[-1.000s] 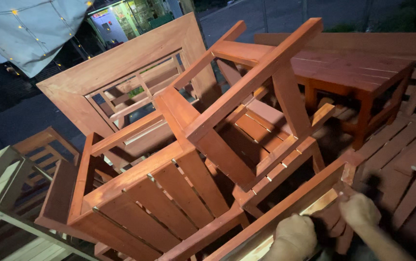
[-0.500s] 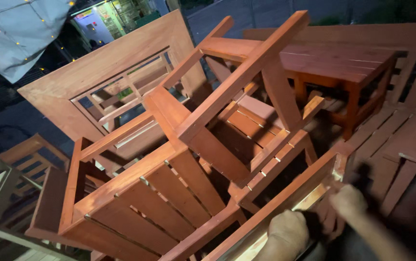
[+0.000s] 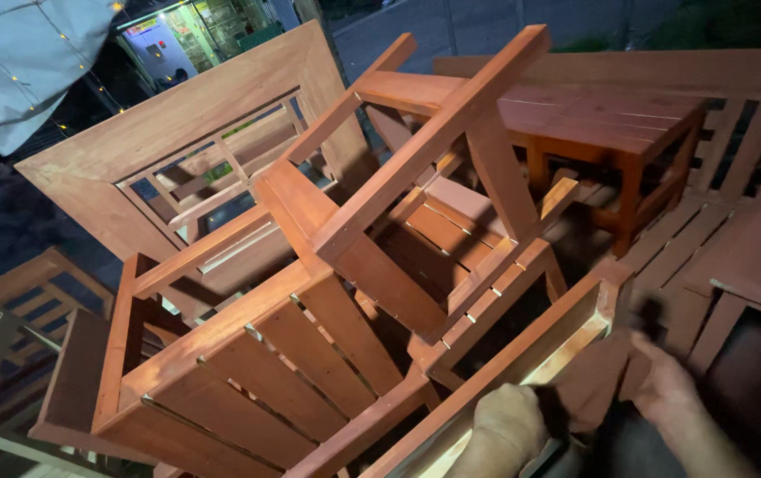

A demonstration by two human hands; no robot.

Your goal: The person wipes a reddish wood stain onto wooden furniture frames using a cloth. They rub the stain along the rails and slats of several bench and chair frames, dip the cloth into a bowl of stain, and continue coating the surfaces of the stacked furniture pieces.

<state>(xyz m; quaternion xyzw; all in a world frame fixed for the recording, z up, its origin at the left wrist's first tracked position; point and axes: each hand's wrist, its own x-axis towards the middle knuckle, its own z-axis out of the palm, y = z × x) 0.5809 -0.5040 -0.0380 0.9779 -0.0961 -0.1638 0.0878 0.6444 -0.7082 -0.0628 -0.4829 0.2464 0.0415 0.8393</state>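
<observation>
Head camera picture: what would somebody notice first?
A tipped reddish-brown slatted wooden chair fills the middle, lying on other wooden furniture. At the bottom, the left hand grips its long wooden rail, with the right hand beside it. A small reddish wooden table stands behind, upper right.

At the top of your view stood a lit shopfront (image 3: 190, 35), with what seemed green and white signs.

slatted wooden platform (image 3: 690, 235) (reddish-brown) under a small table (image 3: 611, 119) and tipped chairs (image 3: 380, 265)
</observation>
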